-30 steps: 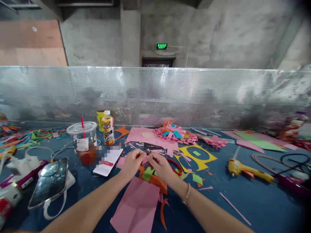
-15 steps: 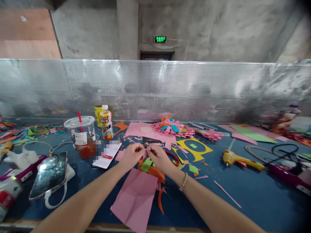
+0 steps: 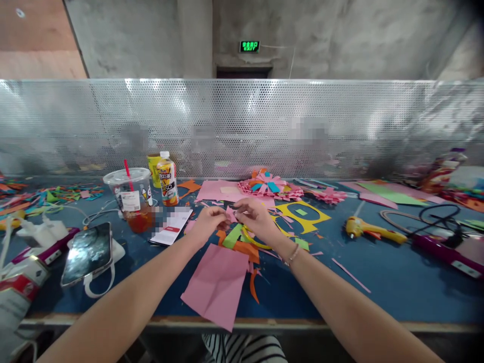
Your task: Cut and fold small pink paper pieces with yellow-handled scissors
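My left hand (image 3: 212, 223) and my right hand (image 3: 257, 218) meet over the middle of the blue table, both closed in a pinch. Between their fingertips is a small pink paper piece (image 3: 231, 215), partly covered by fingers. Just below lie a green paper scrap (image 3: 232, 236) and orange paper (image 3: 245, 250). A creased pink sheet (image 3: 217, 285) reaches toward the front edge. Beside my right hand curves a yellow loop (image 3: 260, 246), partly hidden by the wrist. Beyond my hands sits a fringed pink paper flower (image 3: 266, 185) with blue and orange strips.
On the left stand a plastic cup (image 3: 132, 201) with a red straw and a bottle (image 3: 168, 180), near a phone (image 3: 88, 252). A yellow glue gun (image 3: 374, 233) lies right, by a purple power strip (image 3: 446, 256). Cut-out yellow paper (image 3: 321, 219) and a perforated metal screen (image 3: 242, 128) are behind.
The view has tipped down, bringing the table's front edge and striped clothing into sight. My fingertips have shifted slightly apart, and the pink piece between them shows more. A yellow loop now shows near my right hand.
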`<state>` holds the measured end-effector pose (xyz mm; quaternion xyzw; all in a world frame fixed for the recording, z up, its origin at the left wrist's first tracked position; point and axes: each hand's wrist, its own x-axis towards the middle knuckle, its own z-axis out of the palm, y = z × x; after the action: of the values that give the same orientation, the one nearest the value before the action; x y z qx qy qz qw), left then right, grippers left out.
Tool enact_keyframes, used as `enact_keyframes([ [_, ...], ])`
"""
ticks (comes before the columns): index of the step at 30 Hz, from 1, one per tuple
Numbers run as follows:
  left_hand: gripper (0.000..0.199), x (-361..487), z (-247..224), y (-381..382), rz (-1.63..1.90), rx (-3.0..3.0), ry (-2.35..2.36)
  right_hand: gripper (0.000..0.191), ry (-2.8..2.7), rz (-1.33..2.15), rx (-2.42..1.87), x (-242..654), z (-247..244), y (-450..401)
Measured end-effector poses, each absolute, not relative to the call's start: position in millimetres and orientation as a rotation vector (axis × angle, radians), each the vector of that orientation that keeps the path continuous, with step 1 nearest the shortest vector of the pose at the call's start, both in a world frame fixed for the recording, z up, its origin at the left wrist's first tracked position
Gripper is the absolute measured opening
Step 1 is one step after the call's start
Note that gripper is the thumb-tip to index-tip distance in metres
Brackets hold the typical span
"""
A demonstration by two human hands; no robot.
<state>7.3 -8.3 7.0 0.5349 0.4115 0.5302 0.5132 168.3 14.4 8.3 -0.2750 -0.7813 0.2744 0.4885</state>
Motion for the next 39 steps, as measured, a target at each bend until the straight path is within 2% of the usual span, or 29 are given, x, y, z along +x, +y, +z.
enact_keyframes([
  [10, 0.014, 4.1, 9.3, -8.2, 1.265, 1.177, 0.905, 0.009, -2.064, 0.355, -0.643, 174.8, 15.0, 14.4],
  [20, 0.025, 8.8, 10.9, -11.8, 1.218, 1.19, 0.882, 0.01, -1.94, 0.48, -0.809, 171.2, 15.5, 12.9],
  [39, 0.009, 12.3, 14.5, -17.4, 1.265, 1.689, 1.035, 0.014, -1.829, 0.414, -0.909, 163.6, 15.9, 7.2],
])
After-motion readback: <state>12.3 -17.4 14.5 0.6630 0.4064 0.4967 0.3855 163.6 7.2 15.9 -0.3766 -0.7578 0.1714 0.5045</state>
